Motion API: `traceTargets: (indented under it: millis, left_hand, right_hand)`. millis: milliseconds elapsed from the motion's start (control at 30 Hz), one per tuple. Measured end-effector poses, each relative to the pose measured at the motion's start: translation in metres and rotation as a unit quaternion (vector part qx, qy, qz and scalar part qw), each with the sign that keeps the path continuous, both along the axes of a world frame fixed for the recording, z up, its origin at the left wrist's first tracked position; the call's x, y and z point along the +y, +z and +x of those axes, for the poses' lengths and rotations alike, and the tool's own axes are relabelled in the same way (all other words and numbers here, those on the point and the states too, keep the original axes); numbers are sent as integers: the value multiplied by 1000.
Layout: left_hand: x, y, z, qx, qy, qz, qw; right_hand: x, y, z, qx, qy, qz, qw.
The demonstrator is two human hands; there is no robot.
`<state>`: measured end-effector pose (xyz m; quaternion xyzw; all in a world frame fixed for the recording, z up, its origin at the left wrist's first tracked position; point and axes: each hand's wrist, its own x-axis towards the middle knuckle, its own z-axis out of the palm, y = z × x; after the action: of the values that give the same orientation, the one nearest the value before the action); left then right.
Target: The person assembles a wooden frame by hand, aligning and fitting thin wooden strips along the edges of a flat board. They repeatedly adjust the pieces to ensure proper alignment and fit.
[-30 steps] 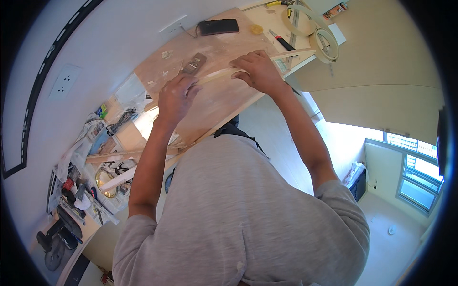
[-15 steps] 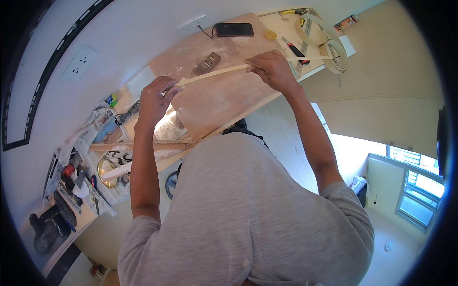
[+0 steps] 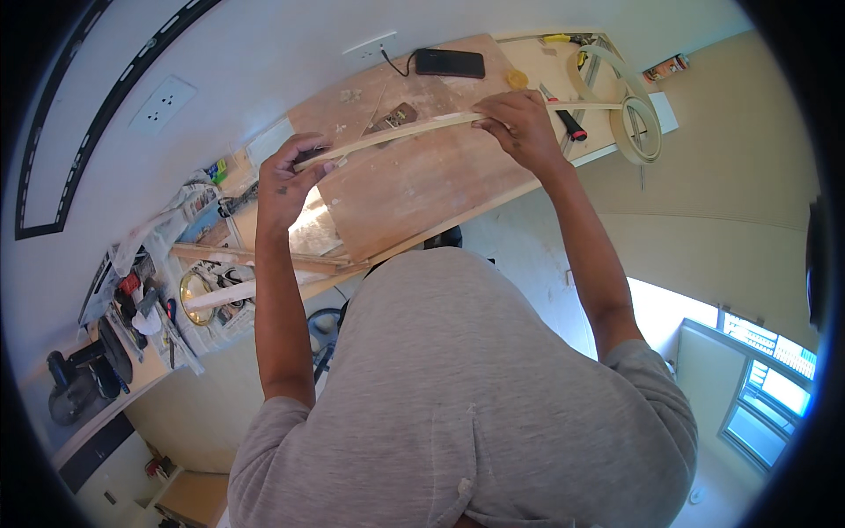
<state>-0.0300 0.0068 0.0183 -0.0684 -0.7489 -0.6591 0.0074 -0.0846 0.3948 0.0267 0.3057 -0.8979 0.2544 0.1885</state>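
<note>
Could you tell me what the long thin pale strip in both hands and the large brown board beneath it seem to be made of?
The long thin pale strip, held by the left hand and right hand, looks like flexible edge banding or veneer: it bows between them. The large brown board looks like plywood, unfinished, with matt blotchy grain.

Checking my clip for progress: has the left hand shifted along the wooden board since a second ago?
Yes. The left hand, gripping the thin strip, has moved outward to the wooden board's left edge, away from the black phone.
</note>
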Motion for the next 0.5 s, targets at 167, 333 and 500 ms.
traceTargets:
  millis: [167, 333, 500]
  left_hand:
    - [5, 3, 1, 6, 5, 19, 1000]
    - [7, 0, 2, -33, 39, 67, 996]
    - [4, -4, -3, -18, 43, 106, 993]
  right_hand:
    - [0, -2, -2, 26, -18, -27, 999]
    - [1, -5, -5, 37, -10, -46, 998]
    - [5, -4, -6, 22, 4, -42, 999]
